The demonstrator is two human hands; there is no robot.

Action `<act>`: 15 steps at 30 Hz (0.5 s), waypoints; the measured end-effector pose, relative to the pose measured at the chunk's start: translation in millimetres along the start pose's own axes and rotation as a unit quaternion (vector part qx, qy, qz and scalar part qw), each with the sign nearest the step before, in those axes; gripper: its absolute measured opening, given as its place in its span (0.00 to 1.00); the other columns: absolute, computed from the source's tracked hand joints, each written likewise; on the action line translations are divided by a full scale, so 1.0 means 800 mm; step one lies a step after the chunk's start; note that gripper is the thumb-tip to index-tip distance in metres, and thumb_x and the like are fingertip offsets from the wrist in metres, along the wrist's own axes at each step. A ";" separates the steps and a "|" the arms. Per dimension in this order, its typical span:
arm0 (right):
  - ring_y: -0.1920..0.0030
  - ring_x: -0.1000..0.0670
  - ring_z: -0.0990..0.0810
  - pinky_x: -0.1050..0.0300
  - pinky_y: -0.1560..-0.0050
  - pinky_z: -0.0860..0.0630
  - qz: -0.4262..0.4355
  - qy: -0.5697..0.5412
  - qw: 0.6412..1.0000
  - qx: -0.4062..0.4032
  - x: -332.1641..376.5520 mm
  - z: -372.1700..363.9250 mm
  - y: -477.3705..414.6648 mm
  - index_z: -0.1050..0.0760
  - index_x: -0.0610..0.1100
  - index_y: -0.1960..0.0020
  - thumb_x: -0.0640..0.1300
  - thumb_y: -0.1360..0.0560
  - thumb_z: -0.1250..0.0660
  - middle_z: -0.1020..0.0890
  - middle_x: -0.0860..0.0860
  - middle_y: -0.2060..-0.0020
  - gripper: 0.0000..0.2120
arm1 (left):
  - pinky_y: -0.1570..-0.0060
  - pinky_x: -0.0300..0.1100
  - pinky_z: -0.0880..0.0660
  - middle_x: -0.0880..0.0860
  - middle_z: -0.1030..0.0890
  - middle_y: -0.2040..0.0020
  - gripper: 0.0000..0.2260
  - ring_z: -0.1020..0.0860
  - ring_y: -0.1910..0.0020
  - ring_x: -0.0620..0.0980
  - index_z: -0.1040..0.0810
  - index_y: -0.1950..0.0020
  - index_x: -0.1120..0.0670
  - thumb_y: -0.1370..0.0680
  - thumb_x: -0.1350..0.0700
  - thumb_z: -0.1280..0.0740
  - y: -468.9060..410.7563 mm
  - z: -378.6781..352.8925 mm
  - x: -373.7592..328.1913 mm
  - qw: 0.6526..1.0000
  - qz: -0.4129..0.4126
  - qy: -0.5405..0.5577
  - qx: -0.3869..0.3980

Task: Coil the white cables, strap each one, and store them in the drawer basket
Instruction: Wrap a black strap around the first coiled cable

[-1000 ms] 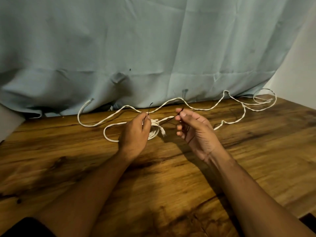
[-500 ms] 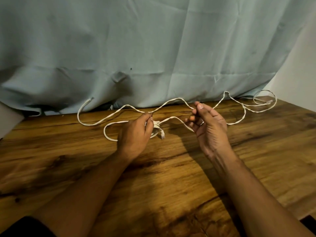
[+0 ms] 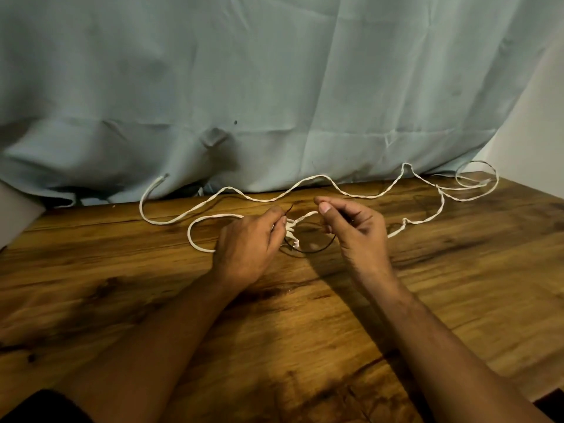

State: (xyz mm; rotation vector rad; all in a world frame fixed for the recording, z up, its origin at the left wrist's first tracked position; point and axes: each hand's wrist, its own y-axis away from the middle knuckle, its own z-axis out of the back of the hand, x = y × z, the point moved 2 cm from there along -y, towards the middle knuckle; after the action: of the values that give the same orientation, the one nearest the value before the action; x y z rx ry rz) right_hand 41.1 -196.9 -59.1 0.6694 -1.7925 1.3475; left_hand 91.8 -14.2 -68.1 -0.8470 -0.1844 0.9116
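Observation:
A long white cable (image 3: pixel 314 177) snakes across the back of the wooden table (image 3: pixel 305 331), with a loose loop (image 3: pixel 476 175) at the far right. A small bundle of its coils (image 3: pixel 291 230) sits between my hands. My left hand (image 3: pixel 247 242) pinches that bundle and one end of a thin black tie (image 3: pixel 317 249). My right hand (image 3: pixel 357 224) pinches the other end of the tie, which sags in a loop under the bundle. A white strand runs up to my right thumb. No drawer basket is visible.
A pale blue cloth (image 3: pixel 274 87) hangs behind the table and drapes onto its back edge. A white wall (image 3: pixel 537 123) stands at the right. The table's right corner lies near the cable's loose loop.
My right hand swung out to the right, then came back toward the bundle and lower. The black tie now hangs in a loop below the bundle. My left hand stayed put.

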 end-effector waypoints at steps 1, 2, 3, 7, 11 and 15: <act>0.53 0.54 0.16 0.61 0.53 0.20 0.011 0.012 1.000 0.007 0.000 -0.002 0.001 0.15 0.41 0.44 0.35 0.22 0.29 0.12 0.46 0.51 0.08 | 0.65 0.43 0.35 0.52 0.17 0.62 0.11 0.19 0.63 0.56 0.21 0.41 0.47 0.16 0.47 0.40 0.000 0.000 -0.003 1.000 -0.008 -0.002 0.000; 0.53 0.55 0.15 0.61 0.52 0.20 0.019 0.019 1.000 0.011 0.000 -0.003 0.001 0.15 0.40 0.43 0.34 0.22 0.29 0.12 0.46 0.52 0.09 | 0.66 0.44 0.34 0.52 0.17 0.62 0.11 0.19 0.63 0.56 0.21 0.40 0.47 0.16 0.47 0.40 0.000 0.000 -0.005 1.000 -0.016 -0.002 -0.001; 0.55 0.57 0.16 0.63 0.53 0.20 0.023 0.017 1.000 0.011 -0.001 -0.003 0.000 0.15 0.39 0.43 0.34 0.22 0.29 0.12 0.48 0.54 0.09 | 0.66 0.44 0.32 0.52 0.17 0.62 0.11 0.19 0.63 0.57 0.21 0.40 0.47 0.17 0.47 0.40 0.001 0.000 -0.007 1.000 -0.021 -0.002 -0.002; 0.59 0.53 0.16 0.59 0.52 0.18 0.016 -0.009 1.000 0.004 -0.002 -0.005 0.001 0.15 0.42 0.45 0.33 0.22 0.29 0.12 0.49 0.60 0.09 | 0.65 0.45 0.31 0.52 0.17 0.61 0.11 0.18 0.62 0.57 0.21 0.40 0.47 0.17 0.47 0.41 0.001 0.000 -0.009 1.000 -0.031 0.002 -0.001; 0.57 0.47 0.14 0.50 0.49 0.16 0.011 -0.009 1.000 0.008 -0.006 -0.007 0.002 0.16 0.41 0.43 0.35 0.21 0.29 0.12 0.42 0.56 0.08 | 0.65 0.43 0.36 0.52 0.17 0.61 0.11 0.18 0.62 0.56 0.21 0.41 0.47 0.17 0.47 0.41 0.002 0.001 -0.011 1.000 -0.030 0.001 0.000; 0.55 0.46 0.13 0.53 0.48 0.16 0.012 -0.009 1.000 0.002 -0.005 -0.008 0.002 0.16 0.42 0.43 0.34 0.21 0.30 0.12 0.43 0.55 0.09 | 0.65 0.44 0.35 0.51 0.17 0.60 0.10 0.18 0.62 0.57 0.22 0.41 0.47 0.16 0.48 0.41 0.002 0.001 -0.013 0.999 -0.035 0.006 0.005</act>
State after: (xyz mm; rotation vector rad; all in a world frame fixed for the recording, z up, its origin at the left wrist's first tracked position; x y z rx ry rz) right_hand 43.6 -190.8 -62.3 0.6661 -1.8179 1.3665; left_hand 83.8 -21.2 -66.3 -0.8323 -0.1974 0.8409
